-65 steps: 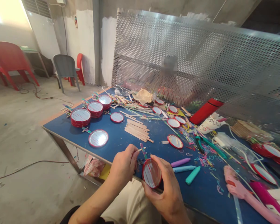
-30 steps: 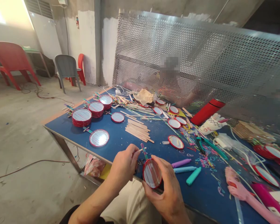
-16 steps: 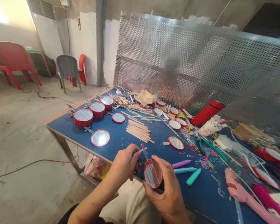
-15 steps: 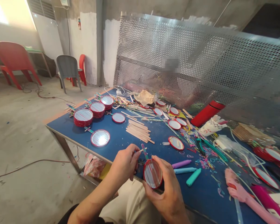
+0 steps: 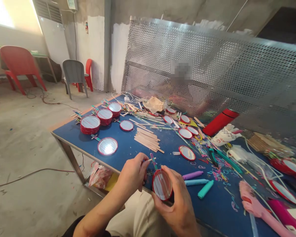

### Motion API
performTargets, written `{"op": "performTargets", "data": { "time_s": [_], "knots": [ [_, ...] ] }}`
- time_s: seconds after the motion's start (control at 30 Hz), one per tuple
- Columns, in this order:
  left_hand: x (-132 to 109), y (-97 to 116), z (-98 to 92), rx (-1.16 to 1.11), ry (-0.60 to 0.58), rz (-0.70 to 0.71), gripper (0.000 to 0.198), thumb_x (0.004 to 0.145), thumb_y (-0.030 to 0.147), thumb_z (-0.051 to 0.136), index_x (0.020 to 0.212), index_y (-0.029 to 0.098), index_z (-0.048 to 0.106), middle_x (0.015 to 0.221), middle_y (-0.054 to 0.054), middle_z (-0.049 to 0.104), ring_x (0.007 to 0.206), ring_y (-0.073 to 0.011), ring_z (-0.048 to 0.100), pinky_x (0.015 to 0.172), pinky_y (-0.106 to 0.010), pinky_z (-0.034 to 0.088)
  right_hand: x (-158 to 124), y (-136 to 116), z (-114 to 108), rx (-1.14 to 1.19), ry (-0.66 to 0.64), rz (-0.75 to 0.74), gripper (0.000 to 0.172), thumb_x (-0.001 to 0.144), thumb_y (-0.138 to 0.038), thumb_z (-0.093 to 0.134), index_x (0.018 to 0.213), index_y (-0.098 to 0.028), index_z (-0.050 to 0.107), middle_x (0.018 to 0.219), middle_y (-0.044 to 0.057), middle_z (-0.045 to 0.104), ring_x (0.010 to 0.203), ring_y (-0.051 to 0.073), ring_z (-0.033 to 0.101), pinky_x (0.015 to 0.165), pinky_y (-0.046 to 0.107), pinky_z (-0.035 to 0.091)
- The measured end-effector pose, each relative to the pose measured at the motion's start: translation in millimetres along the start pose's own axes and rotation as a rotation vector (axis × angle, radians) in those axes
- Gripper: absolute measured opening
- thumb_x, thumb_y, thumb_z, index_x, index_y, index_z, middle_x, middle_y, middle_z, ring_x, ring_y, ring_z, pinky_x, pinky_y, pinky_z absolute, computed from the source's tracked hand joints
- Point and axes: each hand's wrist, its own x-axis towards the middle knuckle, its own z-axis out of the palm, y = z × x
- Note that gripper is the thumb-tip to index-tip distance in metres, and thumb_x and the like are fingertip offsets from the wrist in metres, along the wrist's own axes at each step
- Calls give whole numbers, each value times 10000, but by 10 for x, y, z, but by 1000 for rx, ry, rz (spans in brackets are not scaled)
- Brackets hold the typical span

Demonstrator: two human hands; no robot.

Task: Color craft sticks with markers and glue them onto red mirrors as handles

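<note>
My right hand (image 5: 179,194) grips a small round red-rimmed disc (image 5: 162,185) with a shiny, striped face, fingers curled round its right side and thumb beneath. A coloured craft stick (image 5: 153,161) stands up from the disc's top edge. Between thumb and forefinger, my left hand (image 5: 135,169) pinches a thin pale stick (image 5: 151,159) that crosses the coloured one near its upper end. Beyond my hands lies a row of plain craft sticks (image 5: 148,139). One similar disc (image 5: 107,146) with a crossed stick lies flat to the left.
Stacked discs (image 5: 90,122) stand at the table's left side. Purple, blue and teal markers (image 5: 205,189) lie right of my hand, near pliers (image 5: 213,158) and scattered rubber bands (image 5: 222,172). Farther right are a pink glue gun (image 5: 251,200) and a red flask (image 5: 220,121). A perforated metal panel (image 5: 153,56) rises behind.
The view has shifted slightly, so the scene sits a little lower and farther right. Both hands keep nearly the same grip on the disc and the thin stick.
</note>
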Motion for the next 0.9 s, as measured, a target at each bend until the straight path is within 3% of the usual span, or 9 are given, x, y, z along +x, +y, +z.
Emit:
{"op": "performTargets", "data": {
  "time_s": [0.13, 0.3, 0.5, 0.63, 0.77, 0.9],
  "knots": [
    [13, -9, -26, -27, -25, -12, 165, 940, 384, 477, 993, 241, 542, 524, 90, 558, 406, -149, 564, 465, -230, 434, -5, 5, 14, 3, 14, 2, 655, 891, -217, 632, 1500, -152, 400, 1270, 152, 613, 1165, 290, 611, 974, 462, 557],
    [2, 22, -24, -138, 3, -64, 333, 908, 369, 525, 1206, 252, 436, 565, 122, 560, 377, -146, 551, 399, -215, 401, -26, 16, 23, -7, 39, 9, 649, 892, -234, 646, 1492, -148, 415, 1271, 159, 618, 1161, 292, 620, 970, 472, 569],
    [-97, -111, 28, -269, 115, 14, 215, 997, 461, 428, 1061, 259, 459, 544, 107, 563, 368, -125, 483, 412, -210, 347, -39, 32, 14, 24, 15, 80, 611, 890, -237, 631, 1463, -171, 429, 1288, 151, 633, 1164, 282, 655, 977, 454, 591],
    [-118, -173, -77, -281, 33, 136, 357, 1008, 526, 405, 853, 232, 535, 491, 81, 525, 411, -112, 443, 479, -217, 364, 48, 40, -29, 11, 5, 168, 565, 888, -263, 638, 1417, -171, 461, 1277, 149, 665, 1158, 277, 682, 965, 440, 605],
    [-112, -119, -225, -276, -158, 199, 512, 980, 602, 426, 656, 215, 512, 479, 73, 448, 435, -96, 390, 490, -214, 338, 464, 23, -175, 5, 13, 200, 563, 876, -353, 673, 1386, -185, 505, 1309, 160, 663, 1208, 304, 663, 1002, 482, 579],
    [-91, -104, -267, -185, -227, 274, 462, 968, 512, 512, 631, 196, 526, 565, 40, 522, 532, -106, 461, 532, -212, 340, 1198, -20, -213, 147, -156, 203, 601, 832, -368, 700, 1376, -198, 510, 1318, 143, 657, 1225, 294, 649, 1070, 509, 524]
  ]
}}
